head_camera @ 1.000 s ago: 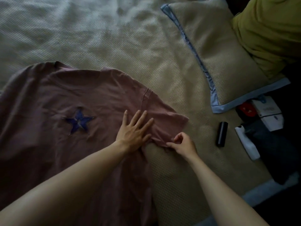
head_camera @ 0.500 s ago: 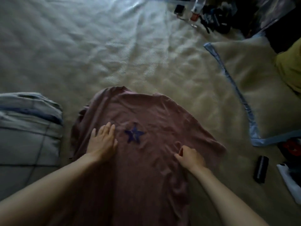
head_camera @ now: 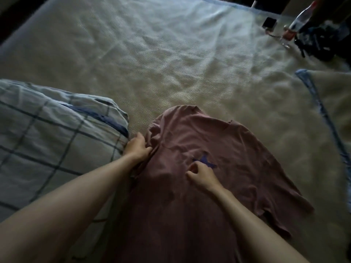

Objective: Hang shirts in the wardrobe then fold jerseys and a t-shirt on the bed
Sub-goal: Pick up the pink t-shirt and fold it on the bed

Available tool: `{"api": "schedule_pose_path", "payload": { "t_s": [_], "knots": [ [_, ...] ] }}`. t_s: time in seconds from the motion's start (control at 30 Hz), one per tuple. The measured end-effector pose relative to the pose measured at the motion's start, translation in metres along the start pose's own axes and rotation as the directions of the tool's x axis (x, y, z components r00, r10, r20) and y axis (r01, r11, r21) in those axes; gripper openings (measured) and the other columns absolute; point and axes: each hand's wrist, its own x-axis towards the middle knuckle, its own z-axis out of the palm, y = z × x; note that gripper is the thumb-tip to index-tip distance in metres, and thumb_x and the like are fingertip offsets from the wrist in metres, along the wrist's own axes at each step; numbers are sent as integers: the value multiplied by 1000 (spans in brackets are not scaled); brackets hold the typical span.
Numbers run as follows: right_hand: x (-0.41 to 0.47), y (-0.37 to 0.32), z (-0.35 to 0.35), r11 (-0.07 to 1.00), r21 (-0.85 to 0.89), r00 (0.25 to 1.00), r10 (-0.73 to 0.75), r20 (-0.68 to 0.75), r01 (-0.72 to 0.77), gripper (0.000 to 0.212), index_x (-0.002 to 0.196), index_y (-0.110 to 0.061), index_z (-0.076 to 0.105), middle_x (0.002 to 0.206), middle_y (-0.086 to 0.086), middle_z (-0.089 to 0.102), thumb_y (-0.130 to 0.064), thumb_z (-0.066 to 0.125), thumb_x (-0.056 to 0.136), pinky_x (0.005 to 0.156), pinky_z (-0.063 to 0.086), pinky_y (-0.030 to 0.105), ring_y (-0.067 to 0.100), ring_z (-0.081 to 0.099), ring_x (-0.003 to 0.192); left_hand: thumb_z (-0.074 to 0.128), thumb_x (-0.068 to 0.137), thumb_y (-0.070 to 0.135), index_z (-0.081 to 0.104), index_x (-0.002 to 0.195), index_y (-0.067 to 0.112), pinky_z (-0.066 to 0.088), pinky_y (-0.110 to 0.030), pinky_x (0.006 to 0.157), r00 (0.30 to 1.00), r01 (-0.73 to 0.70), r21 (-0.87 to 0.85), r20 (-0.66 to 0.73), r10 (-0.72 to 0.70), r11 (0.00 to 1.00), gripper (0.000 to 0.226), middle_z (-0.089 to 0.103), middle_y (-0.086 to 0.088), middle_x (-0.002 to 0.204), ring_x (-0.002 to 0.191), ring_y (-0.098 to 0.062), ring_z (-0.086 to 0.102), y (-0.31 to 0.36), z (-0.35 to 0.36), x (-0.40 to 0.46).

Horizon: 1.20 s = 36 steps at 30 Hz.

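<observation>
A dusty-pink t-shirt with a blue star on the chest lies spread on the beige bed cover, collar pointing away from me. My left hand grips the bunched fabric at the shirt's left shoulder and sleeve. My right hand sits on the chest just below the star, fingers curled and pinching the cloth there. The right sleeve lies flat toward the lower right.
A blue-checked folded blanket or pillow presses against the shirt's left side. A beige pillow with blue trim lies at the right edge. A plastic bottle, a small dark object and a dark tangle of items sit at the far right corner.
My left hand went from lying flat on the chest to gripping the left shoulder fabric. My right hand moved from the right sleeve area to the chest by the star. The view swung left.
</observation>
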Motion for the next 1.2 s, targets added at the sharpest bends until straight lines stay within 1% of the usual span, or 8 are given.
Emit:
{"api": "schedule_pose_path", "payload": {
  "t_s": [0.23,0.47,0.67,0.77,0.9,1.0,1.1,1.2],
  "knots": [
    [18,-116,43,894,396,971,-236,25,207,46,124,-28,53,111,-4,67,-29,68,80,97,53,40,16,66,105,61,88,11,69,83,1,44,-27,54,993,-23,-61,117,30,998,15,66,-16,76,70,-30,66,2,-65,16],
    [49,-153,92,889,456,957,-103,272,-34,111,127,-22,59,121,-6,69,-83,82,38,97,53,36,19,64,119,57,93,14,79,82,11,53,-31,67,979,-181,151,-71,193,972,24,75,-15,86,80,-31,70,5,-159,31],
    [33,-165,90,918,353,983,-170,-63,181,20,91,-15,66,91,2,71,-32,73,83,73,47,28,14,64,87,72,84,32,72,77,7,50,-27,51,884,-297,283,442,151,912,26,67,-6,63,50,-14,61,-11,-146,23],
    [31,-173,91,776,611,988,-130,-86,155,29,63,-19,55,58,-7,58,-11,64,90,54,42,26,6,51,56,70,82,29,66,72,10,52,-34,63,912,-363,326,318,261,873,21,70,-9,72,72,-26,67,-21,-135,26],
    [22,-184,76,468,882,982,-133,138,-61,11,98,-9,64,76,3,66,-5,54,96,57,49,22,13,62,63,53,93,7,62,68,9,39,-20,42,980,-195,16,48,194,981,27,59,-7,61,54,-20,54,-17,-142,28],
    [19,-187,79,618,785,989,-139,57,42,41,123,-10,55,96,3,63,-13,72,86,70,54,31,17,63,82,54,98,11,69,81,4,33,-19,32,996,-84,-32,-3,84,996,23,55,-7,55,45,-18,47,-17,-158,29],
    [11,-193,91,914,343,976,-194,-98,216,73,129,-15,49,120,4,56,-44,84,71,96,51,36,20,58,110,64,97,22,72,90,3,32,-16,32,995,-22,-75,95,29,997,22,53,-7,55,35,-11,44,-18,-170,28],
    [7,-210,91,976,51,950,-191,-248,210,59,121,-13,51,121,9,61,-52,70,81,91,53,43,29,60,113,75,89,29,72,82,-1,35,-16,34,983,15,-171,184,17,985,31,53,-8,57,37,-12,42,-17,-175,26]
  ]
}}
